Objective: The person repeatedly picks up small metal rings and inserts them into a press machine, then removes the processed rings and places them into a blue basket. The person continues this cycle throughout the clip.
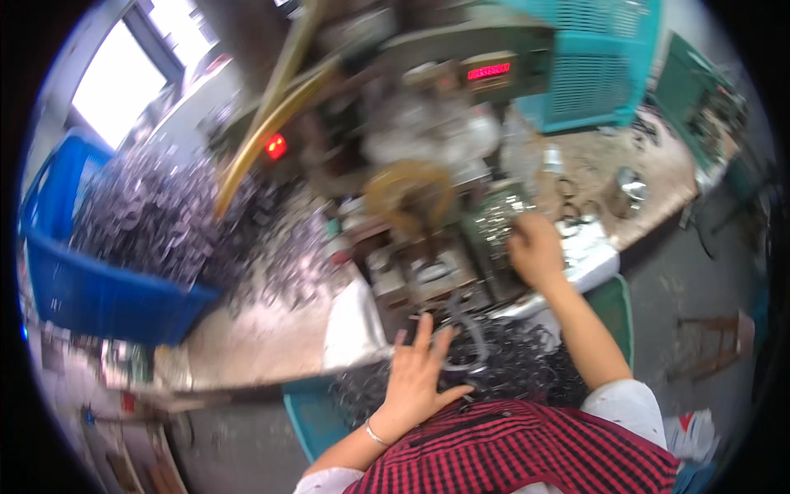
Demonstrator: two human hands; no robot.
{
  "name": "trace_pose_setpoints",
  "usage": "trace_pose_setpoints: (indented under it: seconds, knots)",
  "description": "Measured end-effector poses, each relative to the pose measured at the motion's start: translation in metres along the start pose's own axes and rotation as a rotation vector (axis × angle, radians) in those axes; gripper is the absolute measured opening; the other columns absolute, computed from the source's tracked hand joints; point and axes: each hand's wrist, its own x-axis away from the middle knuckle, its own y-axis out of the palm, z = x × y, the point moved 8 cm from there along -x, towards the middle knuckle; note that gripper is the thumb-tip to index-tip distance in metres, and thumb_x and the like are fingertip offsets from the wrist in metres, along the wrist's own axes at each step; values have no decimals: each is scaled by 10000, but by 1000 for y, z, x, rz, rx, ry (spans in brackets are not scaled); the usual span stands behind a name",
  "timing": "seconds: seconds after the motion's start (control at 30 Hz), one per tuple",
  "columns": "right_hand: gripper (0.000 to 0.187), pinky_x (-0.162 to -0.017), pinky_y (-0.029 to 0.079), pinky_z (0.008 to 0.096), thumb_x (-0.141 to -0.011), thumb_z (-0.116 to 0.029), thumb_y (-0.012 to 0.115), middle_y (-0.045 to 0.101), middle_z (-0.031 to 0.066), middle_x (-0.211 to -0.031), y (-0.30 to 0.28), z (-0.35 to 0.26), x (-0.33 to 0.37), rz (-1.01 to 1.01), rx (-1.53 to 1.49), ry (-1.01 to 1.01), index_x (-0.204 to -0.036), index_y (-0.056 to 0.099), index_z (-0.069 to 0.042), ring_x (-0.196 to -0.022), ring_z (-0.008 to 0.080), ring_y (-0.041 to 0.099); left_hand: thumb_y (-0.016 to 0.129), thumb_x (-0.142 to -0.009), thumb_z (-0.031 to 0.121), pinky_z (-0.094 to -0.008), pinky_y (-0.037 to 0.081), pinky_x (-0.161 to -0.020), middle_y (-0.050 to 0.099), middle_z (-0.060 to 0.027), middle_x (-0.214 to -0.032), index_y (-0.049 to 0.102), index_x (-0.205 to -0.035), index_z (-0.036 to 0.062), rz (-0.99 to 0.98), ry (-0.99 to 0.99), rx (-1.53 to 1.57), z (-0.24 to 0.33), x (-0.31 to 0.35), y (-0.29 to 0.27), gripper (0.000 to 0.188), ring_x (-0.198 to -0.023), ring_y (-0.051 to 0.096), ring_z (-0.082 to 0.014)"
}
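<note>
Rings, dark thin metal loops, fill a teal bin at the person's lap, just under the front edge of the bench; the heap is tangled, so no single ring's long axis or heading can be told, though one loop near the left hand stands up out of the pile toward the machine. Left hand lies flat on the heap with fingers spread, open and clasping nothing, fingertips pointing away from the body. Right hand reaches up and forward to the machine, its fingers curled at a shiny cluster of metal parts; whether it pinches one is too blurred to tell. The bench is a worn, pale, dusty slab, littered with loose metal bits. On its left a blue crate is piled high with glinting metal pieces. The machine is grey and greasy, with a round brownish wheel at its front, a red lamp on its left side and a red digit display on top. A yellow hose slants across it. Behind stands a teal mesh basket. A bright window sits far left, and grey concrete floor shows at the right.
</note>
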Motion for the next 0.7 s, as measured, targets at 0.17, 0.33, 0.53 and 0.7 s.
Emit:
trace_pose_setpoints:
  seconds: [0.17,0.33,0.53,0.7]
  knots:
    - [131,-708,504,347,-835,-74,693,683,116,-817,-27,20,-7,21,-127,241,-940,703,3,-752,247,648,776,-739,178,-452,441,-1048,439,-142,-1496,415,-1499,198,-516,44,-239,-59,69,6,841,-1106,570,-368]
    - [118,-729,509,291,-851,-66,708,709,82,-839,-9,2,-2,-73,-355,399,-945,711,6,-768,156,659,796,-757,232,-397,527,-907,702,-149,-1120,646,-1288,111,-676,-128,221,-105,58,-83,565,-1011,665,-305]
    - [141,-761,530,308,-816,-71,713,728,107,-900,-4,-7,-10,-47,-416,347,-944,734,-19,-804,201,692,789,-783,251,-427,500,-883,685,-143,-1068,702,-1160,110,340,-524,-410,-301,0,-139,412,-1013,631,-336]
    - [144,-797,526,322,-795,-79,731,732,101,-895,-21,-5,10,-54,-475,510,-930,744,-31,-856,215,694,705,-851,206,-443,485,-847,673,-154,-1014,715,-1103,101,603,-526,-491,-352,25,-90,273,-940,611,-351]
